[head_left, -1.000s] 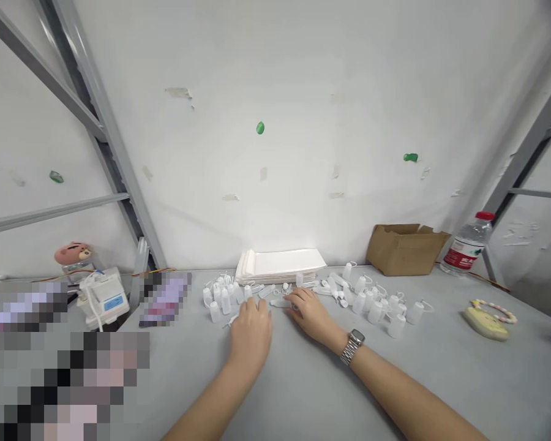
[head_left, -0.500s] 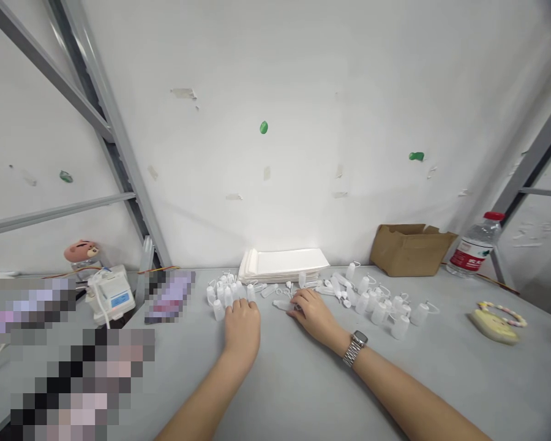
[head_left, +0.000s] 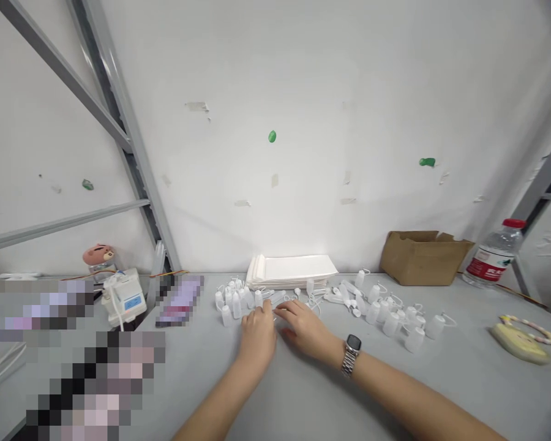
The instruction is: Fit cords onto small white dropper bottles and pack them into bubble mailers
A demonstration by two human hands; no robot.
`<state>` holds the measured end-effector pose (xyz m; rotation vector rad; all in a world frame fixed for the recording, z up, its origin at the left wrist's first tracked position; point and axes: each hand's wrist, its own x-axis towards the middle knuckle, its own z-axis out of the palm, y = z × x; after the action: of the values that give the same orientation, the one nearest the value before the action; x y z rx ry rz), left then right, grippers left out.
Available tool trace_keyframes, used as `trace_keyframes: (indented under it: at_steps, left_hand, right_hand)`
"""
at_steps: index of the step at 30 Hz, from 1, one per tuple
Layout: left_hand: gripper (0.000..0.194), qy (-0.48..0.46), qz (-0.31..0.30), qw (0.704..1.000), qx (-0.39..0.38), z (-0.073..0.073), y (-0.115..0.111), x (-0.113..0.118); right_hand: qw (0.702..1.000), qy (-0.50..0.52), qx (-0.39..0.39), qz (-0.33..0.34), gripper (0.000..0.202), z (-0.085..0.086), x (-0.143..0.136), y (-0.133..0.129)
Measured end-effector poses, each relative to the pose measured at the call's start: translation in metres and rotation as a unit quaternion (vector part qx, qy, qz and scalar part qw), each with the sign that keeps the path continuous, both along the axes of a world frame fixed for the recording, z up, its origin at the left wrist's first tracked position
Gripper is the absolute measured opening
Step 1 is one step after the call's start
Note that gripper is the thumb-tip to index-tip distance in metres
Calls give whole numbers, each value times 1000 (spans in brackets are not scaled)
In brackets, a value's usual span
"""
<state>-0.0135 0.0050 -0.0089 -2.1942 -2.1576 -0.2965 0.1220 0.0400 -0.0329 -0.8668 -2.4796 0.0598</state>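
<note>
My left hand [head_left: 259,332] and my right hand [head_left: 307,327] meet fingertip to fingertip just above the grey table [head_left: 298,398]. The left fingers are curled closed, and their contents are hidden behind the hand. My right fingers are bent together in a pinch, with only a small pale bit showing between the two hands. Left of them stands a group of small translucent squeeze bottles [head_left: 226,316], close to my left knuckles. More capped bottles [head_left: 390,323] with looped cap straps stand right of my right hand. Loose caps and lying bottle parts [head_left: 349,300] are scattered beyond the fingers.
A stack of white trays [head_left: 298,268] lies against the wall. At the back right are an open cardboard box [head_left: 422,260] and a water bottle [head_left: 491,260]. A yellow pouch with a beaded strap [head_left: 518,343] lies far right. A phone [head_left: 181,300] and a white device [head_left: 125,297] are left.
My right hand has moved left from a lying bottle to meet my left hand. That bottle no longer shows in its former spot. The whole view has shifted slightly.
</note>
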Motion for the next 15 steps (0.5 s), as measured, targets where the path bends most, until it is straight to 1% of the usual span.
trace_keyframes:
  at_steps: [3, 5, 9, 11, 13, 15]
  left_hand:
    - [44, -22, 13, 1000, -9, 7, -2, -2]
    - [45, -13, 17, 1000, 3, 10, -3, -2]
    - [37, 30, -3, 998, 55, 8, -6, 0]
    - [33, 43, -1, 996, 73, 6, -7, 1]
    - [31, 43, 3, 993, 110, 4, -7, 1]
    - [33, 36, -9, 982, 185, 4, -7, 0]
  right_hand:
    - [999, -33, 9, 10, 29, 4, -11, 4]
    - [999, -43, 24, 6, 24, 3, -17, 6]
    - [998, -35, 41, -19, 12, -5, -25, 10]
    - [999, -28, 38, -23, 8, -9, -30, 13]
    - [999, -11, 29, -23, 7, -11, -35, 16]
    - [999, 44, 11, -26, 8, -12, -41, 18]
